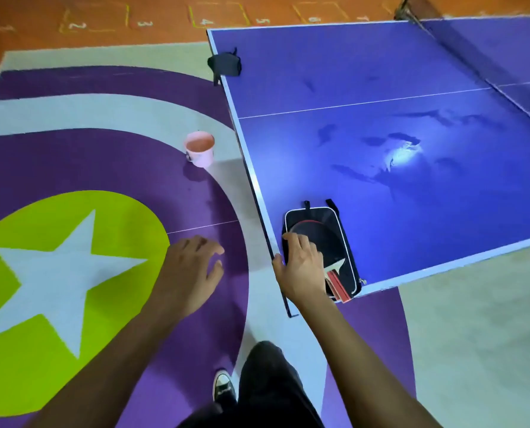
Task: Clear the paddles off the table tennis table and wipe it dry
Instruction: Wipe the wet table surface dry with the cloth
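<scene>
The right grip (pixel 302 264) covers the near left part of the paddles (pixel 319 236) and their case (pixel 345 242). Whether its fingers clasp the case edge or only rest there cannot be told, nor how many paddles lie stacked. The table (pixel 381 72) runs off the right edge. A dark bundle (pixel 225 61) at its far left edge is too small to identify. Painted floor numbers (pixel 205 21) beyond are blurred.
</scene>
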### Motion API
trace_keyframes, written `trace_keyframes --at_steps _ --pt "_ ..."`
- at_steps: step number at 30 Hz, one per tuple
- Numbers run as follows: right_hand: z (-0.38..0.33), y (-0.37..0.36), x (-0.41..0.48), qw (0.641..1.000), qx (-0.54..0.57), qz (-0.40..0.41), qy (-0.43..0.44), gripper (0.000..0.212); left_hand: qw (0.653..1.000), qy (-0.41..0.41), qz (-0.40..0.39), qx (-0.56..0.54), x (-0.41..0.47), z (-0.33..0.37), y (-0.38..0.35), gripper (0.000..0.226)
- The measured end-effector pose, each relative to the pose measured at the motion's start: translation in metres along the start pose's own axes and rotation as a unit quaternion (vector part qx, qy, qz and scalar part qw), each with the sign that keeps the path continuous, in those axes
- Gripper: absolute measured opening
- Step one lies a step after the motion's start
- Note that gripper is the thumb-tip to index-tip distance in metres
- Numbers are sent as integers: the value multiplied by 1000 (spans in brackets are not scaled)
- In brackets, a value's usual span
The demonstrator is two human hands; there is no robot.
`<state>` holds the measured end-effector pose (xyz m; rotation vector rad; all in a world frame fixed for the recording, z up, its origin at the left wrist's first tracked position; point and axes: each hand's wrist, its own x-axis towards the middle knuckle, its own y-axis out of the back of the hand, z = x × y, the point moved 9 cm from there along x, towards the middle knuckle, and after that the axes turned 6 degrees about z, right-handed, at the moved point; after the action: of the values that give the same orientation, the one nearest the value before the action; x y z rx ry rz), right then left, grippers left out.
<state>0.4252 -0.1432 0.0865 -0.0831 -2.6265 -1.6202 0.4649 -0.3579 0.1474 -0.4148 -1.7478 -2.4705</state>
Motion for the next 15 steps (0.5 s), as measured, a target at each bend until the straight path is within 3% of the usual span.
trace_keyframes --at_steps 8,15 --pt "-67 -11 85 997 48 35 42 41 1000 -10 17 -14 81 -55 3 28" --pt "-127 -37 222 995 75 20 63 40 1000 -7 9 18 209 -111 6 32"
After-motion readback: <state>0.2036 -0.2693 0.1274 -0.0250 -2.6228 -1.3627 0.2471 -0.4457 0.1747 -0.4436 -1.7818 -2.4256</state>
